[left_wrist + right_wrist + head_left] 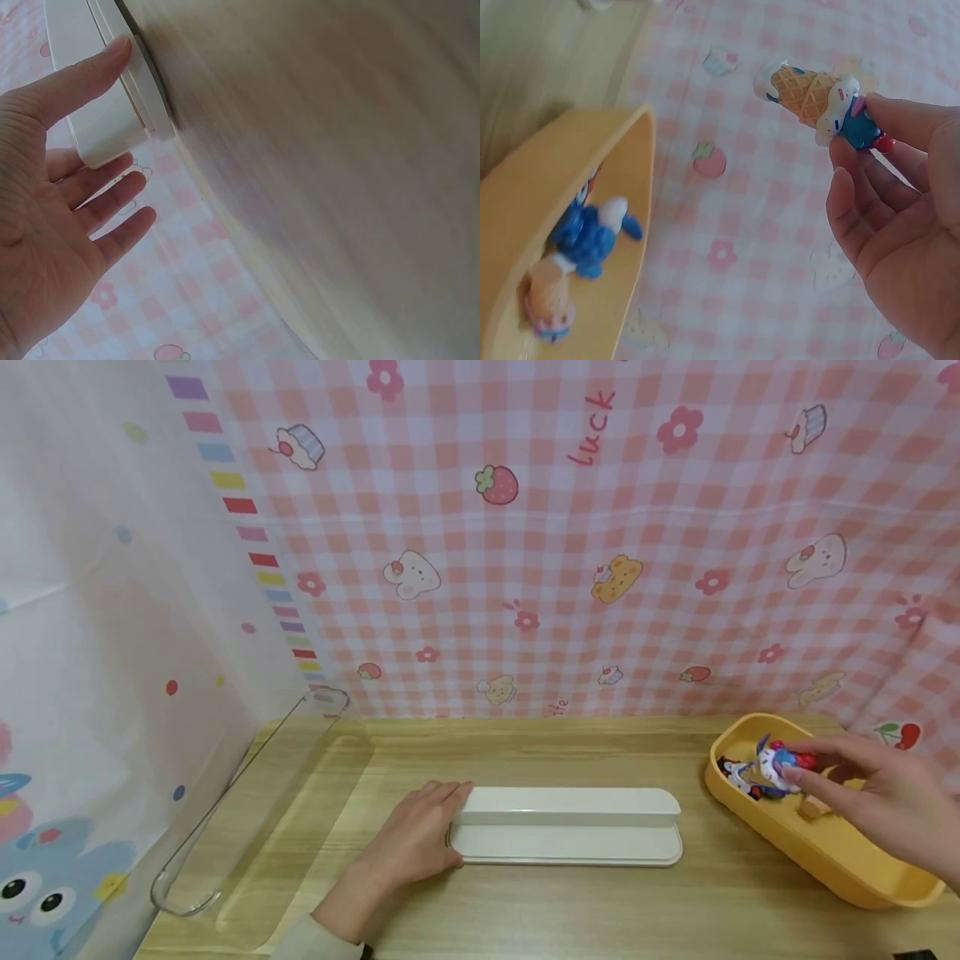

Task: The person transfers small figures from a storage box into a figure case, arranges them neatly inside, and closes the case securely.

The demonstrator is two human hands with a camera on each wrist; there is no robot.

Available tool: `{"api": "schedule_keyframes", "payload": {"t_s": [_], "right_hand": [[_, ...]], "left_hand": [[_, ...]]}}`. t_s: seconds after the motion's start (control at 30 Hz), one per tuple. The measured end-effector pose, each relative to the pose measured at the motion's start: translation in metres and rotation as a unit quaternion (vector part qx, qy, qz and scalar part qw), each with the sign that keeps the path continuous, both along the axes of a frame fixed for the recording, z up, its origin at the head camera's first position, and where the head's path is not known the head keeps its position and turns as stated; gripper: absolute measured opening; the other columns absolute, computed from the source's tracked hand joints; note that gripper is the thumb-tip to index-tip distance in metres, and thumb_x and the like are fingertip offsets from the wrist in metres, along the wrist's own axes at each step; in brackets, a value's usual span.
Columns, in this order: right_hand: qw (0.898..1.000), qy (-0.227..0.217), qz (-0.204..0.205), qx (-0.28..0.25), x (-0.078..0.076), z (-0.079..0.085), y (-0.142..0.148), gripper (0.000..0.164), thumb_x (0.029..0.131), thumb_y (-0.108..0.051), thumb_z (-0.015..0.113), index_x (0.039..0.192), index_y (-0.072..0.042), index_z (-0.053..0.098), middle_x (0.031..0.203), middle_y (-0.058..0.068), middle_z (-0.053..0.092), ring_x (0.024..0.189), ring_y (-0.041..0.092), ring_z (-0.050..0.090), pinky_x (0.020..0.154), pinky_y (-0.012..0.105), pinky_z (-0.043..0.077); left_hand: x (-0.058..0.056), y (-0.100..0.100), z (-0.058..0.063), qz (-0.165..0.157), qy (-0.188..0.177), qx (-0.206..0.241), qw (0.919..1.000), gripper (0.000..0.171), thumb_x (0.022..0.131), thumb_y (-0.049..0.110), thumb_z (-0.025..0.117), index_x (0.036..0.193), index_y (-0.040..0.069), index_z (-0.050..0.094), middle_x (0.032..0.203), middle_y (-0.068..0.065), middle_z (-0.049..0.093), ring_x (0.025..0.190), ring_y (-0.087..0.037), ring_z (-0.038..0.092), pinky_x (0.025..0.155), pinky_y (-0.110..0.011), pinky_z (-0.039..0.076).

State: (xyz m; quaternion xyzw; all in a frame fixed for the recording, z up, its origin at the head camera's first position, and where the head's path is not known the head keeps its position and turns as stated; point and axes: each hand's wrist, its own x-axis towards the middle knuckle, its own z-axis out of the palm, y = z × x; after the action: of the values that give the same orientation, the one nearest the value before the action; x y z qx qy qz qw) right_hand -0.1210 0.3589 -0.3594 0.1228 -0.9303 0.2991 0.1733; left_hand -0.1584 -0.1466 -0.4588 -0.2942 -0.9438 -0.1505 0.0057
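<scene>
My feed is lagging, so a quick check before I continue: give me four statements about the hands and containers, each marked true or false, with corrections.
1. A blue toy lies in the yellow bin. True.
2. The left hand grips the yellow bin. False: it grips the left end of the white stand.
3. The right hand pinches a waffle-cone toy. True.
4. The clear bin is right of the white stand. False: it is on the left.

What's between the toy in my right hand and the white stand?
In the head view, the left wall of the tray and another toy lie between, though the held toy seems raised above both. Past that wall, nothing visible blocks the stand; the left hand grips its far end.
</scene>
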Motion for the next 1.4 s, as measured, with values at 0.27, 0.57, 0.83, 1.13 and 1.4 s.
{"api": "schedule_keyframes", "payload": {"t_s": [0.27, 0.57, 0.83, 1.13, 1.4], "right_hand": [[0.998, 0.003, 0.058, -0.019, -0.005, 0.007, -0.028, 0.03, 0.086, 0.008, 0.08, 0.113, -0.003, 0.076, 0.088, -0.014, 0.07, 0.065, 0.005, 0.063, 0.043, 0.021, 0.049], [0.994, 0.061, 0.095, -0.005, -0.011, 0.004, -0.057, 0.04, 0.077, 0.008, 0.087, 0.109, -0.013, 0.078, 0.091, -0.008, 0.07, 0.069, 0.004, 0.063, 0.057, 0.013, 0.05], [0.993, 0.065, 0.103, -0.011, -0.015, 0.001, -0.084, 0.036, 0.076, 0.005, 0.089, 0.106, -0.013, 0.079, 0.089, -0.009, 0.07, 0.069, 0.003, 0.063, 0.06, 0.013, 0.05], [0.988, 0.02, 0.14, -0.055, -0.019, -0.005, -0.109, 0.03, 0.084, 0.001, 0.085, 0.111, -0.013, 0.079, 0.094, -0.006, 0.073, 0.072, 0.007, 0.062, 0.057, 0.02, 0.051], [0.983, 0.001, 0.166, -0.074, -0.024, -0.01, -0.133, 0.026, 0.088, 0.0, 0.082, 0.11, -0.013, 0.079, 0.098, -0.006, 0.073, 0.075, 0.008, 0.063, 0.057, 0.024, 0.054]], "left_hand": [[-0.002, 0.001, 0.002, 0.004, -0.011, 0.0, 0.9999, 0.096, 0.072, 0.022, 0.098, 0.152, -0.001, 0.05, 0.146, -0.015, 0.06, 0.132, -0.03, 0.055, 0.112, -0.049, 0.047], [-0.001, 0.001, 0.003, 0.008, -0.021, 0.0, 0.9998, 0.096, 0.073, 0.021, 0.098, 0.152, -0.001, 0.05, 0.146, -0.015, 0.059, 0.133, -0.03, 0.055, 0.113, -0.05, 0.046], [-0.001, 0.002, 0.003, 0.009, -0.027, -0.003, 0.9996, 0.096, 0.073, 0.021, 0.098, 0.153, -0.001, 0.049, 0.147, -0.015, 0.059, 0.133, -0.031, 0.054, 0.113, -0.05, 0.046], [-0.001, 0.002, 0.001, 0.008, -0.027, 0.001, 0.9996, 0.096, 0.073, 0.021, 0.098, 0.153, -0.001, 0.049, 0.147, -0.015, 0.059, 0.133, -0.03, 0.055, 0.113, -0.05, 0.046], [0.0, 0.001, 0.0, 0.008, -0.024, 0.004, 0.9997, 0.096, 0.073, 0.021, 0.098, 0.153, 0.0, 0.05, 0.146, -0.014, 0.059, 0.132, -0.03, 0.056, 0.112, -0.049, 0.047]]}}
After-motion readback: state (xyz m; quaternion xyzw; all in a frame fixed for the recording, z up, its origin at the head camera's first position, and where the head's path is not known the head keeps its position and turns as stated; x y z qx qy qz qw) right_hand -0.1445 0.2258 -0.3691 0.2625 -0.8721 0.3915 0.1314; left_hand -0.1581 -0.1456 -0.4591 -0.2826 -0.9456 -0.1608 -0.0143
